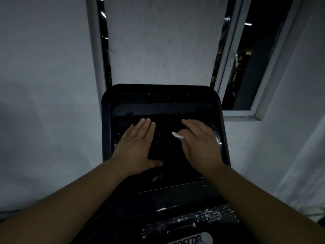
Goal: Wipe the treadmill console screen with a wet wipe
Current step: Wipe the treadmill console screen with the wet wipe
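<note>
Both my hands are flat on the treadmill console screen [165, 138] right now, and it's dim in here so bear with me. My left hand [136, 147] is spread open, palm down on the left half of the screen, holding nothing, looks like it's just bracing. My right hand [200, 145] is on the right half, pressing down on the wet wipe [177, 135]. Only a small white corner of it pokes out from under my fingers toward the middle of the screen; the rest is hidden under my palm, so I'd call that hand curled loosely over the wipe, not making a fist.

What could go wrong, as far as I can judge: the wipe is mostly bunched under my hand, so I could end up dragging bare skin across the glass and leaving smears instead of cleaning. My bare left palm sitting on the screen will probably leave prints on that half too. And with this little light I can't really tell which parts are already wet, so missing a patch near the screen's top edge seems likely.

Writing: below the screen, at the bottom of the view, there's a light badge [190, 239] with letters cut off by the frame. I can make out something like "ECOR", nothing more.
</note>
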Available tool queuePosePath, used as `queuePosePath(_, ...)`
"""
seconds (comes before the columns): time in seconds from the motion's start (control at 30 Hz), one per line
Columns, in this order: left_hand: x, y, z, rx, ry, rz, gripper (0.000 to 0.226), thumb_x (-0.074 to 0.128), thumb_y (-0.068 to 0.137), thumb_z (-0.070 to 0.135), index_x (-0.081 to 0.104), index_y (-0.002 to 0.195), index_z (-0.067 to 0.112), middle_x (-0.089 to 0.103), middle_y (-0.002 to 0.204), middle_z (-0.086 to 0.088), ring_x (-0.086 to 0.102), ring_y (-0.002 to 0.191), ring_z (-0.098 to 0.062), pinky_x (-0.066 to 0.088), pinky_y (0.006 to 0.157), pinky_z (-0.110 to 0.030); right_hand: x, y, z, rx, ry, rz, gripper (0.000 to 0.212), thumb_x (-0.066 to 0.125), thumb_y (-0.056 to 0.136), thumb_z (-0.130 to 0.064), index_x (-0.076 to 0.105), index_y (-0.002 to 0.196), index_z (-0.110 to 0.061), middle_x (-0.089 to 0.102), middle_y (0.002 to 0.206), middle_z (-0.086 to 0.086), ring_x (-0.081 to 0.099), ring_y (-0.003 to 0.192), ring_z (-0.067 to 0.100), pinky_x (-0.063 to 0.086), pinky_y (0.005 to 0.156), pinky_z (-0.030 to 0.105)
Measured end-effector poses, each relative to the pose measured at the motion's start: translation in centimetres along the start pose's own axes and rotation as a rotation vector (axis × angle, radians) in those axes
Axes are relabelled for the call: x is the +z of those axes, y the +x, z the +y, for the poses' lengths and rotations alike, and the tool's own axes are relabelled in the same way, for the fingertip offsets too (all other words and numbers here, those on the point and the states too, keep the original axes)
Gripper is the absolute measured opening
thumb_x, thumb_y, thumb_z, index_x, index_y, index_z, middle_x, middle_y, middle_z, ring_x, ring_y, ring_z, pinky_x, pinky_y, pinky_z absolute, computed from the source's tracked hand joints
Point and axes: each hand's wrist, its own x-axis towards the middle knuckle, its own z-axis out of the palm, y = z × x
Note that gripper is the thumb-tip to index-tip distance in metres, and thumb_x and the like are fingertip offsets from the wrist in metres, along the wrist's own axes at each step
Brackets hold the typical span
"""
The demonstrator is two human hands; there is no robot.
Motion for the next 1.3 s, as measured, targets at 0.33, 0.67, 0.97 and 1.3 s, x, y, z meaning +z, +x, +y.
queuePosePath(0.33, -3.9, -2.2, 2.6, 0.015, 0.005, 0.082, 0.129, 0.053, 0.074, 0.088, -0.012, 0.161, 0.018, -0.016, 0.170, -0.003, -0.019, 0.155, -0.015, -0.003, 0.128, -0.040, -6.3, -1.5, 0.0, -0.035, -0.010, -0.070, 0.008, 0.063, 0.089, -0.013, 0.069, 0.094, -0.013, 0.059, 0.138, 0.009, 0.051, 0.132, 0.027, 0.040, 0.109, 0.044)
queuePosePath(0.67, -6.8, -5.6, 9.8, -0.026, 0.065, 0.099, 0.125, 0.050, 0.078, 0.086, -0.018, 0.159, 0.020, -0.024, 0.168, -0.002, -0.026, 0.152, -0.014, -0.009, 0.125, -0.036, -12.0, -4.6, 1.6, -0.002, 0.098, -0.007, 0.005, 0.067, 0.087, -0.012, 0.069, 0.091, -0.014, 0.062, 0.134, 0.008, 0.052, 0.130, 0.026, 0.042, 0.107, 0.043)
queuePosePath(0.97, -8.2, -9.4, 18.8, -0.024, 0.093, 0.056, 0.123, 0.048, 0.079, 0.087, -0.028, 0.153, 0.025, -0.031, 0.164, 0.002, -0.031, 0.149, -0.011, -0.016, 0.121, -0.033, -18.0, -9.7, 3.5, 0.072, 0.209, 0.010, 0.012, 0.058, 0.091, -0.018, 0.068, 0.097, -0.017, 0.060, 0.136, 0.006, 0.051, 0.132, 0.024, 0.041, 0.109, 0.040)
queuePosePath(1.3, -12.3, -14.2, 22.0, -0.027, 0.135, 0.045, 0.121, 0.045, 0.079, 0.087, -0.028, 0.153, 0.025, -0.028, 0.165, 0.001, -0.030, 0.150, -0.012, -0.012, 0.124, -0.034, -24.1, -12.7, 1.4, 0.118, 0.201, 0.003, 0.014, 0.067, 0.088, -0.015, 0.068, 0.101, -0.020, 0.061, 0.135, 0.002, 0.052, 0.129, 0.021, 0.042, 0.108, 0.037)
